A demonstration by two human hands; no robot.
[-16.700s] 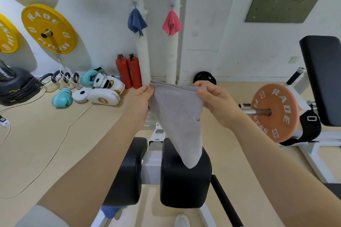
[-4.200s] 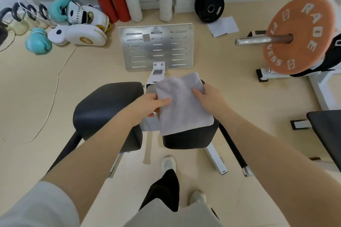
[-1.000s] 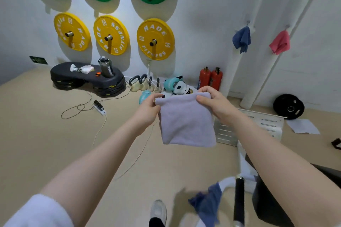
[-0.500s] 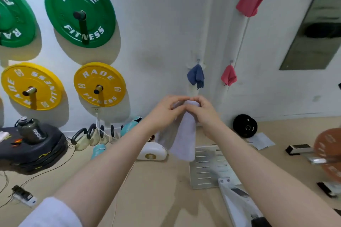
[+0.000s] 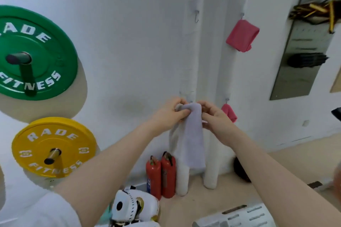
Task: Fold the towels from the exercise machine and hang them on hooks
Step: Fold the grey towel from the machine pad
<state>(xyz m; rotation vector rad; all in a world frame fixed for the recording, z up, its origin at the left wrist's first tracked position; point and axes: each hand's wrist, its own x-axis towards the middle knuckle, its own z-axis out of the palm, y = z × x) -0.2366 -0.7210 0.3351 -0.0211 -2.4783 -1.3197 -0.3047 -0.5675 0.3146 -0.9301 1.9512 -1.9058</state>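
Both hands, the left hand (image 5: 170, 111) and the right hand (image 5: 215, 116), pinch the top of a grey towel (image 5: 191, 138) in the middle of the frame. It hangs down by the white wall. A pink towel (image 5: 241, 36) hangs at the upper right.

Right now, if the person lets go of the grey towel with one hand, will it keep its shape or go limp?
Probably limp: the grey towel is bunched at the top between the left hand and right hand, and the rest hangs straight down. It seems light, since a pinch carries it. The folds may slip open if one hand releases it.
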